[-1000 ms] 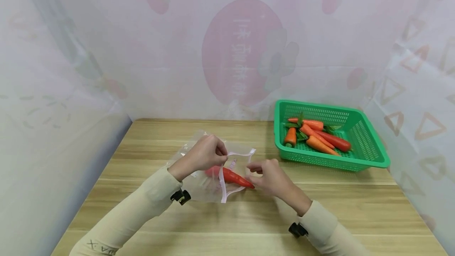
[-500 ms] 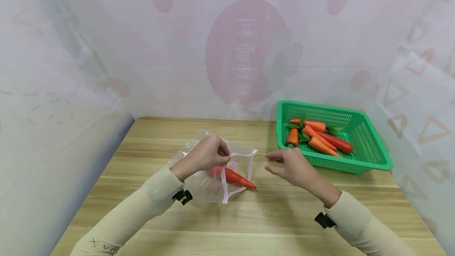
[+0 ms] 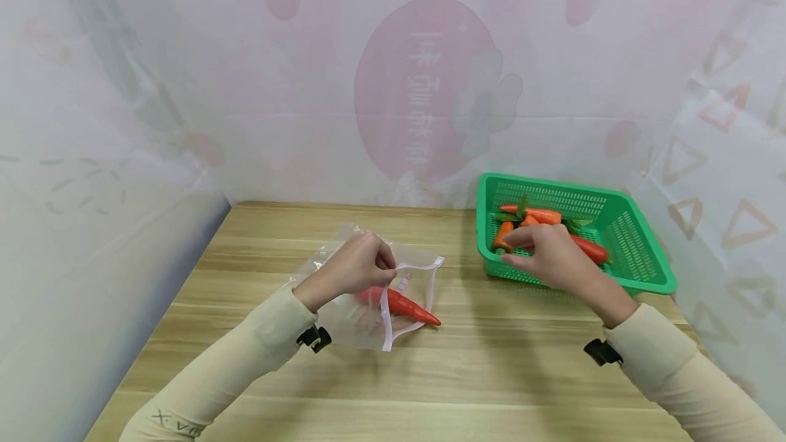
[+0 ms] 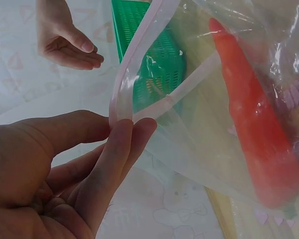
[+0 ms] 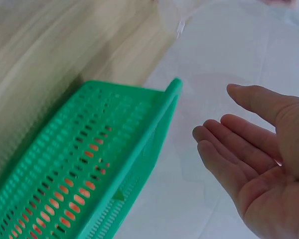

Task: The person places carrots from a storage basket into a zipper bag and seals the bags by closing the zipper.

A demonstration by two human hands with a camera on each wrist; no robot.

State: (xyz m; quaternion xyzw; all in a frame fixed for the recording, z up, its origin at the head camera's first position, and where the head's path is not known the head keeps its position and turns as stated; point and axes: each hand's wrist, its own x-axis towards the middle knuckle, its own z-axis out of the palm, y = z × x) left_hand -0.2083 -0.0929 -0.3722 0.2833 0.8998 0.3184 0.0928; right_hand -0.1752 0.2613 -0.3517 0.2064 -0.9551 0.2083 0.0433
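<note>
- Moved rightward since the earlier frame: right hand (image 3: 546, 254), above green perforated plastic basket (image 3: 641, 254), fingers parted, empty.
- Left, pink rim (image 3: 387, 325) pinched by left hand (image 3: 359, 268): clear plastic bag (image 3: 353, 329), probably limp.
- Inside, tip protruding: glossy red tapered vegetable (image 3: 402, 305), likely light, firm; grasp mid-length.
- Near, pale wood-grain table (image 3: 491, 374); far, pink-printed white sheeting (image 3: 295, 121).

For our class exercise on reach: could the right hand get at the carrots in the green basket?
Probably yes: the right hand is empty and hovers by the green basket, whose open top leaves the carrots uncovered.
</note>
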